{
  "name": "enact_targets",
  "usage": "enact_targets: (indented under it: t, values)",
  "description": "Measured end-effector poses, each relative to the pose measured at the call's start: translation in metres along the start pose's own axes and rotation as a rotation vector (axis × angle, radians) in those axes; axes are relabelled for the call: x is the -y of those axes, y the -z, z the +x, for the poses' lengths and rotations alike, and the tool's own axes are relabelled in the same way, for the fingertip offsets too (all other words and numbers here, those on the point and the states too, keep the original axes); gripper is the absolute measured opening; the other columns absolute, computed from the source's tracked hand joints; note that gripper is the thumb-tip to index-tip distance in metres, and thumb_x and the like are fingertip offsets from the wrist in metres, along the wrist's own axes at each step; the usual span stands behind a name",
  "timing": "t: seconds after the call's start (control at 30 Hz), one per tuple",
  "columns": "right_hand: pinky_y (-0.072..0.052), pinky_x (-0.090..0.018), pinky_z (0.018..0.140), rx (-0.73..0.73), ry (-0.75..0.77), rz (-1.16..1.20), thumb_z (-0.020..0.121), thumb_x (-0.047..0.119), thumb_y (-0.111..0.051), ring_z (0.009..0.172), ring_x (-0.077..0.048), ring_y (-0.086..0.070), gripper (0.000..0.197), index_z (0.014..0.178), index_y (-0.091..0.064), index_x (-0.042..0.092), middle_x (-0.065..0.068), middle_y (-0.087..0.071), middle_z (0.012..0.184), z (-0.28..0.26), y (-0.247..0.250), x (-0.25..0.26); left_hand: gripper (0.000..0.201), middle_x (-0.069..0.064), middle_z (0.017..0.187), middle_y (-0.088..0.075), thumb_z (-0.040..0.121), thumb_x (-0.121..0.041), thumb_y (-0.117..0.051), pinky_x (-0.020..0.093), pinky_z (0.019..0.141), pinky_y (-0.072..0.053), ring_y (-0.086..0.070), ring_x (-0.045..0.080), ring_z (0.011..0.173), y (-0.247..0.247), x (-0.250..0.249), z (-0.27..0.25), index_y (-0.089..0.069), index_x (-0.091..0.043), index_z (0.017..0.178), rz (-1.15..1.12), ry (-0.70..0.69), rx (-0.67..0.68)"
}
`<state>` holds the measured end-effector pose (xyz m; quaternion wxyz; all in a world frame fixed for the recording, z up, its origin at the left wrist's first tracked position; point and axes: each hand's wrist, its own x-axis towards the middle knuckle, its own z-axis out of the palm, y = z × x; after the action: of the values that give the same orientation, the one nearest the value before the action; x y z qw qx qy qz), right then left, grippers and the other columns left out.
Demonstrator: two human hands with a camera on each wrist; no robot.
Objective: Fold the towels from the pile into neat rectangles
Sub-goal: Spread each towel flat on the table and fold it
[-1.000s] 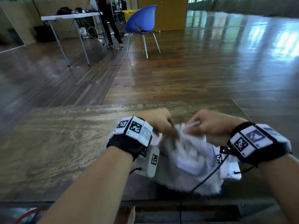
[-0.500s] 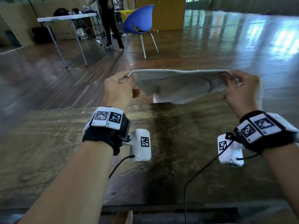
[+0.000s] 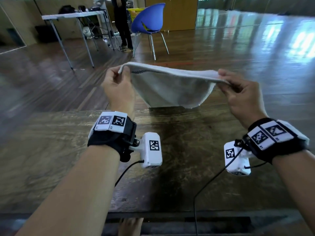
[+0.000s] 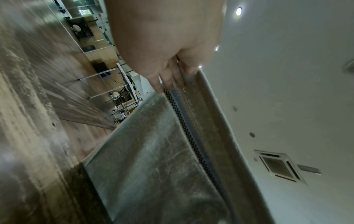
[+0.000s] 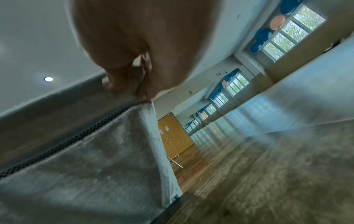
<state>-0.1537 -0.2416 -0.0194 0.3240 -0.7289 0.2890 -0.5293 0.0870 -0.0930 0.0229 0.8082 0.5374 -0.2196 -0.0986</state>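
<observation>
White towel (image 3: 172, 87) is held up in the air above the far edge of the wooden table (image 3: 51, 159), stretched left to right between both hands. Top edge runs nearly level, sagging slightly toward the right; the body of the cloth hangs down below it in a slack curve. Lower edge hangs just above or at the table's far edge; contact cannot be told from the head view. A narrow dark checked band runs along the cloth just below the top hem, seen in both wrist views.

Left hand (image 3: 117, 87) pinches the towel's top left corner, thumb and fingers closed on the hem; a small tip of the corner sticks out above the fingers. Right hand (image 3: 238, 94) pinches the top right corner the same way, thumb on top of the cloth. Both hands are raised, well clear of the table. Each wrist carries a black strap with white coded marker tiles and a white camera block with a black cable.

Surroundings: dark glossy wooden floor (image 3: 221, 48) beyond the table. A blue chair (image 3: 148, 19) on metal legs stands far, centre. Left of it, a standing person's legs (image 3: 123, 26) in dark trousers, and a white folding table (image 3: 73, 15) with dark items on top.
</observation>
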Motion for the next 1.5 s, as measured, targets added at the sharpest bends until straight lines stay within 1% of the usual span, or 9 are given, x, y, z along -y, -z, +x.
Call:
enact_targets:
  t: [0.17,0.33,0.6,0.8,0.9,1.07,1.27,1.4,1.5]
  values:
    - [-0.051,-0.031,0.105,0.080,-0.119,0.040,0.092,0.009,-0.071,0.116,-0.002,-0.065,0.027,0.118,-0.072,0.014,0.005,-0.071,0.125,-0.003,-0.020,-0.002,0.006,0.006,0.091,-0.066,0.096,-0.011,-0.062,0.047,0.094,-0.054,-0.062,0.016,0.087,0.011,-0.005,0.003,-0.063,-0.012,0.089,0.075,-0.139,-0.029]
    - [-0.052,-0.023,0.101,-0.111,0.065,0.123,0.093,0.011,-0.069,0.123,0.001,-0.060,0.031,0.124,-0.070,0.008,0.005,-0.066,0.133,0.010,-0.028,0.018,0.008,0.005,0.085,-0.061,0.095,-0.014,-0.062,0.037,0.076,-0.051,-0.055,0.012,0.078,0.023,-0.005,0.013,-0.063,-0.007,0.092,0.133,-0.211,-0.018]
    - [-0.050,-0.040,0.107,0.082,-0.273,-0.004,0.094,0.016,-0.070,0.116,-0.007,-0.065,0.026,0.120,-0.073,0.016,0.006,-0.070,0.127,0.010,-0.029,-0.020,0.019,0.014,0.101,-0.063,0.101,-0.011,-0.055,0.041,0.094,-0.054,-0.066,0.030,0.101,0.031,0.008,0.008,-0.056,-0.014,0.082,0.048,0.310,0.167]
    - [-0.054,-0.034,0.101,-0.097,0.114,0.226,0.090,0.023,-0.071,0.123,-0.009,-0.063,0.025,0.115,-0.076,0.024,0.011,-0.070,0.127,0.026,-0.028,0.025,0.010,0.020,0.113,-0.063,0.099,-0.009,-0.057,0.042,0.100,-0.053,-0.065,0.032,0.114,0.030,-0.011,0.015,-0.054,-0.011,0.089,-0.204,0.139,0.110]
    - [-0.052,-0.033,0.097,0.020,0.001,0.233,0.090,0.027,-0.073,0.111,-0.008,-0.068,0.022,0.112,-0.077,0.025,0.011,-0.073,0.116,0.023,-0.029,0.017,0.016,0.016,0.105,-0.062,0.099,-0.010,-0.058,0.039,0.097,-0.053,-0.063,0.026,0.100,0.037,-0.002,0.013,-0.055,-0.013,0.084,-0.089,0.185,0.089]
    - [-0.049,-0.005,0.086,0.235,-0.143,-0.081,0.091,0.012,-0.072,0.098,0.013,-0.065,0.027,0.112,-0.071,0.030,0.008,-0.073,0.117,-0.010,-0.031,-0.020,0.020,0.014,0.098,-0.065,0.099,-0.010,-0.057,0.042,0.096,-0.053,-0.064,0.024,0.095,0.054,0.014,0.006,-0.059,-0.014,0.079,0.122,0.223,0.064]
    - [-0.048,-0.017,0.101,0.150,0.131,-0.016,0.092,0.007,-0.070,0.118,-0.002,-0.064,0.024,0.116,-0.074,0.009,0.006,-0.070,0.122,-0.017,-0.026,0.008,0.018,0.005,0.083,-0.064,0.095,-0.018,-0.063,0.025,0.072,-0.050,-0.056,0.009,0.074,0.073,0.001,0.007,-0.065,0.001,0.095,0.278,-0.190,-0.062]
    - [-0.055,-0.028,0.082,0.285,-0.006,-0.258,0.093,0.010,-0.070,0.088,-0.002,-0.070,0.020,0.104,-0.079,0.024,0.009,-0.076,0.094,-0.040,-0.007,0.002,0.027,0.010,0.079,-0.063,0.093,-0.025,-0.063,0.031,0.067,-0.042,-0.053,0.018,0.070,0.098,0.011,-0.002,-0.066,0.001,0.090,0.703,-0.031,0.217]
    - [-0.047,-0.022,0.072,0.310,-0.023,-0.386,0.092,0.014,-0.070,0.075,0.000,-0.065,0.020,0.089,-0.077,0.032,0.014,-0.074,0.080,-0.053,0.016,0.003,0.022,0.004,0.076,-0.061,0.092,-0.023,-0.066,0.023,0.052,-0.037,-0.048,0.018,0.061,0.113,0.013,-0.015,-0.061,-0.007,0.077,0.925,-0.007,0.458]
